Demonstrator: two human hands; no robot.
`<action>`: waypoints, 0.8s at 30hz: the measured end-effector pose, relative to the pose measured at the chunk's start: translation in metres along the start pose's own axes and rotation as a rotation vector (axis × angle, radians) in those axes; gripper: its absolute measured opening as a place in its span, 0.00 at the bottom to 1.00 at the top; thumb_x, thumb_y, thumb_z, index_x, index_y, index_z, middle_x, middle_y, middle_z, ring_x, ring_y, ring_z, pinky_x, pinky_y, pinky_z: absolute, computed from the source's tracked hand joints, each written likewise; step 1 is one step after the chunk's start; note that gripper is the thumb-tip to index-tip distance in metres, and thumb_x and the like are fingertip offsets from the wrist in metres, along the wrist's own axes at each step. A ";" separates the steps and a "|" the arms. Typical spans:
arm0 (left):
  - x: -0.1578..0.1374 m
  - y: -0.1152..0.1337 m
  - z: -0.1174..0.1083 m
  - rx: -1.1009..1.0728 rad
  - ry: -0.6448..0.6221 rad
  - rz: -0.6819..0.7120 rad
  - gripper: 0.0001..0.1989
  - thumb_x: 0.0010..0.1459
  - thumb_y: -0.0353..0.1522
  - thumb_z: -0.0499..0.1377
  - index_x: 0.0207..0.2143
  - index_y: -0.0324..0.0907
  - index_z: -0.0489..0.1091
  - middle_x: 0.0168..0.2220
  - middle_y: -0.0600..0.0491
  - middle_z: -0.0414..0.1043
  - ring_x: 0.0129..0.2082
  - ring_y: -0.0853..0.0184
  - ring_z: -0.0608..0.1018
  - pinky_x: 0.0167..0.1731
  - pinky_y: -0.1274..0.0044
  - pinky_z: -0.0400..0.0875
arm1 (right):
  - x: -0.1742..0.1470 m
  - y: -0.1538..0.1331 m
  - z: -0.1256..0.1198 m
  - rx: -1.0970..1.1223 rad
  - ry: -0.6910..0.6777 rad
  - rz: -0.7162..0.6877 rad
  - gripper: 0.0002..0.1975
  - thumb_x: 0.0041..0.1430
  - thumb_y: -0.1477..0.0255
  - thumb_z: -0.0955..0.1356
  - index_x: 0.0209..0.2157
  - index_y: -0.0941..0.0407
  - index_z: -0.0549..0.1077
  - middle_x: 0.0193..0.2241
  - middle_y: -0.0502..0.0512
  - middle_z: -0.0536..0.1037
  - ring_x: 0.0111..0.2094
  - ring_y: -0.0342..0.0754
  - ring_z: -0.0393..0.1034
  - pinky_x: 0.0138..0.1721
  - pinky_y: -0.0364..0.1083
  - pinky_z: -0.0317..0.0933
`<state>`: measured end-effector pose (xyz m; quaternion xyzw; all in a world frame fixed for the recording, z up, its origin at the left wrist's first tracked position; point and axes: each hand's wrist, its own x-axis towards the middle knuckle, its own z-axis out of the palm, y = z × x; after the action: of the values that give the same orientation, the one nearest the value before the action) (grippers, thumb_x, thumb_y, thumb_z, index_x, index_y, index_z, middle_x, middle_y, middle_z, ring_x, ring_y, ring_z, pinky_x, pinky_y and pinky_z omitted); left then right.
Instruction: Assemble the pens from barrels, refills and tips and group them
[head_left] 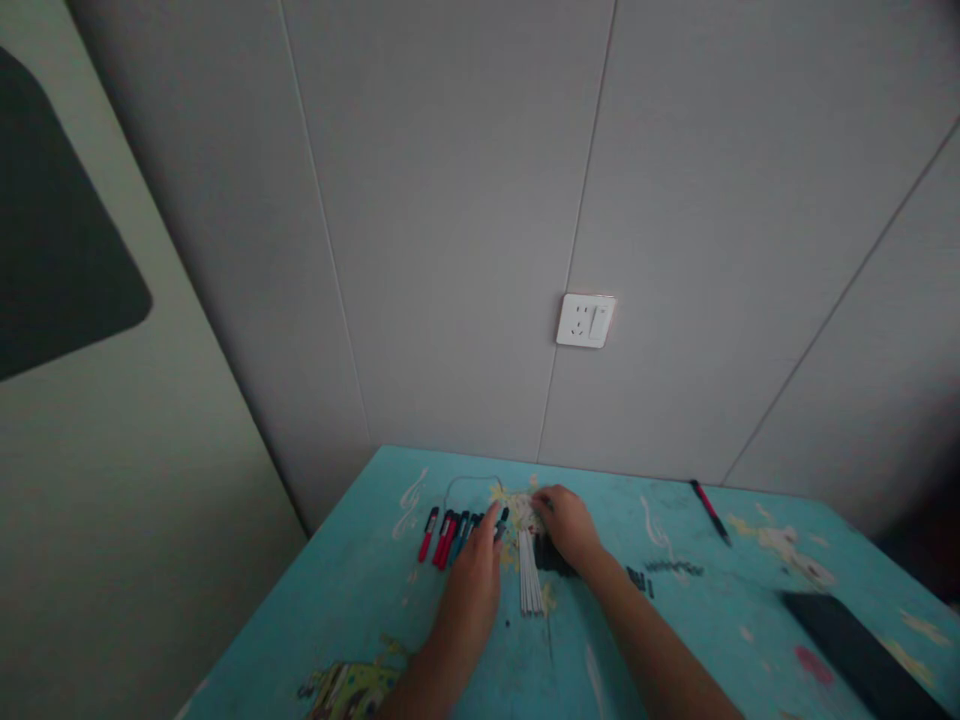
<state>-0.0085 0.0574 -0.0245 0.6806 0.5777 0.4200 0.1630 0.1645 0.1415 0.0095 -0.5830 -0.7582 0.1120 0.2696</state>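
Observation:
My left hand (478, 560) is closed around a short marker pen (502, 522) with a dark cap, which stands tilted between thumb and fingers. My right hand (568, 522) pinches a small dark piece whose kind I cannot make out. To the left of my left hand lies a row of red pens (444, 540) and blue-green pens (460, 532), all dark at the far end; my fingers partly cover it. Several thin whitish sticks (529, 580) lie side by side between my hands. Dark pieces (550, 556) are heaped under my right hand, partly hidden.
Small black pieces (640, 580) lie right of my right forearm. A red and black pen (710, 512) rests near the wall. A dark flat board (862, 650) is at the right of the blue patterned table (360, 560). A socket (586, 320) is on the wall.

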 end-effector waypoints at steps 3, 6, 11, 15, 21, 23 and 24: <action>0.000 0.010 -0.004 -0.191 0.019 -0.023 0.22 0.66 0.32 0.46 0.63 0.46 0.53 0.49 0.46 0.72 0.45 0.63 0.77 0.46 0.69 0.71 | -0.018 0.000 -0.009 0.065 0.035 -0.001 0.15 0.65 0.68 0.60 0.41 0.57 0.77 0.37 0.58 0.80 0.39 0.49 0.74 0.43 0.45 0.63; -0.004 0.024 -0.006 -0.439 -0.003 -0.099 0.24 0.67 0.36 0.47 0.63 0.45 0.50 0.41 0.48 0.74 0.33 0.66 0.78 0.37 0.72 0.74 | -0.053 0.000 -0.016 0.257 0.086 -0.040 0.16 0.66 0.65 0.59 0.40 0.56 0.76 0.37 0.58 0.80 0.37 0.51 0.75 0.41 0.47 0.66; -0.012 0.044 -0.007 -0.705 -0.046 -0.064 0.27 0.66 0.37 0.50 0.64 0.45 0.45 0.41 0.49 0.73 0.31 0.69 0.78 0.37 0.74 0.75 | -0.111 -0.008 -0.020 0.424 0.157 -0.064 0.16 0.66 0.65 0.60 0.46 0.55 0.75 0.42 0.60 0.78 0.43 0.52 0.73 0.44 0.48 0.66; -0.015 0.045 -0.009 -0.584 -0.040 0.080 0.23 0.65 0.35 0.52 0.61 0.44 0.52 0.40 0.49 0.74 0.39 0.67 0.78 0.43 0.72 0.73 | -0.125 -0.021 -0.024 0.429 0.079 -0.121 0.16 0.66 0.68 0.60 0.49 0.53 0.74 0.42 0.59 0.78 0.41 0.51 0.73 0.44 0.48 0.66; -0.019 0.040 -0.011 -0.323 -0.013 0.253 0.17 0.64 0.32 0.55 0.55 0.45 0.63 0.43 0.50 0.75 0.43 0.67 0.77 0.47 0.74 0.71 | -0.125 -0.026 -0.026 0.423 0.032 -0.201 0.14 0.65 0.70 0.61 0.49 0.52 0.73 0.41 0.58 0.77 0.42 0.50 0.72 0.45 0.47 0.65; -0.022 0.040 -0.009 -0.288 -0.024 0.292 0.17 0.64 0.31 0.55 0.55 0.44 0.64 0.44 0.49 0.75 0.43 0.66 0.77 0.47 0.74 0.71 | -0.126 -0.025 -0.025 0.422 0.032 -0.202 0.13 0.65 0.70 0.62 0.47 0.53 0.74 0.40 0.58 0.77 0.41 0.50 0.72 0.44 0.47 0.65; -0.024 0.040 -0.008 -0.282 -0.032 0.311 0.17 0.64 0.31 0.55 0.55 0.44 0.64 0.44 0.49 0.75 0.44 0.66 0.77 0.47 0.74 0.71 | -0.127 -0.024 -0.025 0.421 0.030 -0.203 0.12 0.65 0.70 0.61 0.45 0.53 0.74 0.39 0.57 0.77 0.40 0.49 0.72 0.43 0.46 0.65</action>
<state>0.0121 0.0222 -0.0004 0.7387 0.3984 0.5060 0.1989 0.1800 0.0109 0.0068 -0.4363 -0.7688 0.2314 0.4063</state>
